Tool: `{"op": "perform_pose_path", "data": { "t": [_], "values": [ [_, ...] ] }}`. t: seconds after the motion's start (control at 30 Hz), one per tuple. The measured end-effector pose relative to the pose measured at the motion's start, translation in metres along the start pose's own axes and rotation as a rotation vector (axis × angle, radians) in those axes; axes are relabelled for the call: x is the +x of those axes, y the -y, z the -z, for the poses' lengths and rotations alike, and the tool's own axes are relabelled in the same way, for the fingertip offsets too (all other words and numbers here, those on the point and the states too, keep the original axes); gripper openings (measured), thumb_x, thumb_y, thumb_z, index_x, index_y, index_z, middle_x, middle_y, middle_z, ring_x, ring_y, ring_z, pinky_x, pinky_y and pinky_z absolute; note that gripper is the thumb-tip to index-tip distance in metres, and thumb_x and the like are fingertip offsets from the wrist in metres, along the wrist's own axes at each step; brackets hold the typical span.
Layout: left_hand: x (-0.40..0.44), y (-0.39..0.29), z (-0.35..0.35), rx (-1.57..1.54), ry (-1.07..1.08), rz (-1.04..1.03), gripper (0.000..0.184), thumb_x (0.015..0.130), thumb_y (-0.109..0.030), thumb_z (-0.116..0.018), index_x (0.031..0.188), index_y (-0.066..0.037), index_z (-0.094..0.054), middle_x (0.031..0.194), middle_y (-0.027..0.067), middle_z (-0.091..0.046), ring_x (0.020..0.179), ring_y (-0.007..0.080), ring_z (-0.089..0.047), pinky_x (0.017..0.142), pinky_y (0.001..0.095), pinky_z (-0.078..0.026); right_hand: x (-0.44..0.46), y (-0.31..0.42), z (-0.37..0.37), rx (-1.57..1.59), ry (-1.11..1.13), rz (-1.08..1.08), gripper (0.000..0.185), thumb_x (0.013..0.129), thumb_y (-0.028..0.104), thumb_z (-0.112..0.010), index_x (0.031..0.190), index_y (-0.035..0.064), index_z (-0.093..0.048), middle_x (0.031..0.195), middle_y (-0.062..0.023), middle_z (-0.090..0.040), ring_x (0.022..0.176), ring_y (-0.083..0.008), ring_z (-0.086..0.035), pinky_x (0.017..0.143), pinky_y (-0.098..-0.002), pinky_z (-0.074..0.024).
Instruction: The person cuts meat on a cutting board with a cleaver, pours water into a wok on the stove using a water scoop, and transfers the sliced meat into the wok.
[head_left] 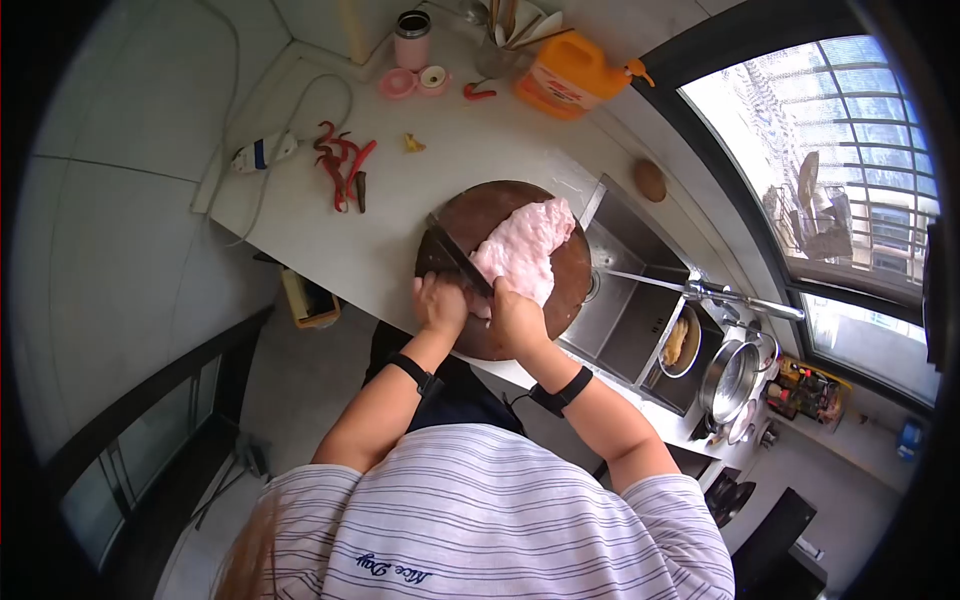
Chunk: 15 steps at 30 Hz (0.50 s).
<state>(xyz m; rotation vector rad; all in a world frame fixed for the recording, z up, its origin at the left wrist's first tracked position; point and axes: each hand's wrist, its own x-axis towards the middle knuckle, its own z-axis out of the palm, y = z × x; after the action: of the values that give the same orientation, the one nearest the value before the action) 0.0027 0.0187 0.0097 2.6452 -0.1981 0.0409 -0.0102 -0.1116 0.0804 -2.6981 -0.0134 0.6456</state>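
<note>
On a round brown cutting board [572,275] lies a large piece of pale pink raw meat [525,240]. My right hand [518,318] is closed round the handle of a kitchen knife [455,252]; its dark blade points to the far left across the board, along the left side of the meat. The handle is mostly covered by my fingers. Close to the blade, my left hand [440,302] grips the near-left end of the meat, its fingertips partly hidden. How deep the blade sits in the meat I cannot tell.
Red chili peppers [343,165] lie on the counter [300,205] at left. A pink thermos [412,40] and an orange jug [568,75] stand behind. Right of the board is a metal sink [635,325] with a faucet [740,298] and a bowl of food [682,345].
</note>
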Motion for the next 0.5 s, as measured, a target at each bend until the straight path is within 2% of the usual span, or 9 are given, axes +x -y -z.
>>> {"op": "perform_pose_path", "data": {
  "t": [0.03,0.1,0.2,0.27,0.3,0.37,0.4,0.47,0.5],
  "values": [
    [0.000,0.002,-0.002,0.002,0.002,0.002,0.011,0.065,-0.020,-0.064,0.075,-0.014,-0.064,0.070,0.0024,-0.061,0.072,0.0217,-0.054,0.069,0.0364,-0.038,0.005,0.002,-0.004,0.016,-0.013,-0.018,0.017,0.078,0.009,-0.050,0.092,0.0017,-0.042,0.065,-0.0205,-0.060,0.061,-0.0385,-0.060,0.054,-0.0463,-0.0468],
    [-0.002,0.001,-0.004,0.020,0.064,-0.152,0.010,0.065,-0.022,-0.066,0.072,-0.016,-0.063,0.068,0.0017,-0.061,0.073,0.0209,-0.056,0.067,0.0360,-0.037,0.015,0.016,-0.006,0.036,-0.020,-0.048,0.017,0.078,0.008,-0.051,0.091,0.0015,-0.043,0.066,-0.0203,-0.060,0.061,-0.0378,-0.061,0.054,-0.0455,-0.0477],
    [0.004,-0.003,-0.005,0.154,0.168,-0.098,0.015,0.063,-0.025,-0.067,0.074,-0.016,-0.063,0.068,0.0019,-0.061,0.072,0.0206,-0.058,0.065,0.0365,-0.037,0.049,0.038,0.004,-0.028,-0.106,-0.014,0.015,0.080,0.010,-0.051,0.090,0.0014,-0.044,0.065,-0.0199,-0.061,0.061,-0.0369,-0.062,0.053,-0.0447,-0.0488],
    [-0.003,-0.001,-0.008,0.108,0.121,-0.156,0.021,0.061,-0.028,-0.069,0.077,-0.016,-0.062,0.067,0.0020,-0.061,0.071,0.0211,-0.059,0.066,0.0375,-0.038,0.061,0.045,0.007,-0.028,-0.164,0.048,0.014,0.083,0.013,-0.050,0.089,0.0012,-0.045,0.066,-0.0203,-0.061,0.062,-0.0363,-0.062,0.053,-0.0444,-0.0494],
    [-0.009,-0.003,-0.012,-0.023,-0.023,-0.244,0.022,0.061,-0.028,-0.069,0.077,-0.016,-0.061,0.068,0.0028,-0.061,0.070,0.0222,-0.059,0.067,0.0385,-0.038,0.062,0.047,0.006,-0.010,-0.144,0.031,0.015,0.085,0.015,-0.048,0.089,0.0016,-0.045,0.068,-0.0213,-0.061,0.064,-0.0368,-0.062,0.055,-0.0459,-0.0485],
    [-0.023,-0.004,-0.006,-0.004,0.196,-0.191,0.021,0.064,-0.026,-0.069,0.075,-0.012,-0.059,0.073,0.0069,-0.061,0.074,0.0253,-0.059,0.070,0.0414,-0.039,0.059,0.038,0.001,0.005,-0.152,0.057,0.015,0.084,0.015,-0.049,0.090,0.0022,-0.045,0.068,-0.0217,-0.061,0.065,-0.0372,-0.062,0.057,-0.0466,-0.0479],
    [-0.018,0.002,-0.002,0.000,0.191,-0.208,0.021,0.064,-0.026,-0.069,0.075,-0.012,-0.059,0.073,0.0069,-0.061,0.074,0.0253,-0.059,0.070,0.0414,-0.039,0.053,0.030,0.001,0.017,-0.123,0.067,0.015,0.084,0.015,-0.049,0.090,0.0028,-0.045,0.069,-0.0220,-0.061,0.066,-0.0376,-0.062,0.058,-0.0473,-0.0473],
    [-0.019,0.023,0.010,0.093,0.104,-0.011,0.018,0.065,-0.021,-0.068,0.073,-0.009,-0.057,0.074,0.0085,-0.060,0.075,0.0264,-0.058,0.071,0.0420,-0.039,0.034,0.000,0.006,-0.001,-0.115,0.045,0.017,0.082,0.017,-0.050,0.092,0.0047,-0.045,0.070,-0.0216,-0.061,0.068,-0.0379,-0.061,0.061,-0.0479,-0.0462],
    [-0.013,0.025,0.025,-0.030,0.135,-0.024,0.014,0.067,-0.014,-0.067,0.074,-0.009,-0.056,0.077,0.0086,-0.059,0.080,0.0290,-0.056,0.073,0.0441,-0.039,0.031,-0.012,0.008,-0.053,-0.108,-0.036,0.019,0.082,0.019,-0.051,0.094,0.0048,-0.046,0.071,-0.0215,-0.061,0.069,-0.0373,-0.062,0.061,-0.0477,-0.0462]
  ]
}}
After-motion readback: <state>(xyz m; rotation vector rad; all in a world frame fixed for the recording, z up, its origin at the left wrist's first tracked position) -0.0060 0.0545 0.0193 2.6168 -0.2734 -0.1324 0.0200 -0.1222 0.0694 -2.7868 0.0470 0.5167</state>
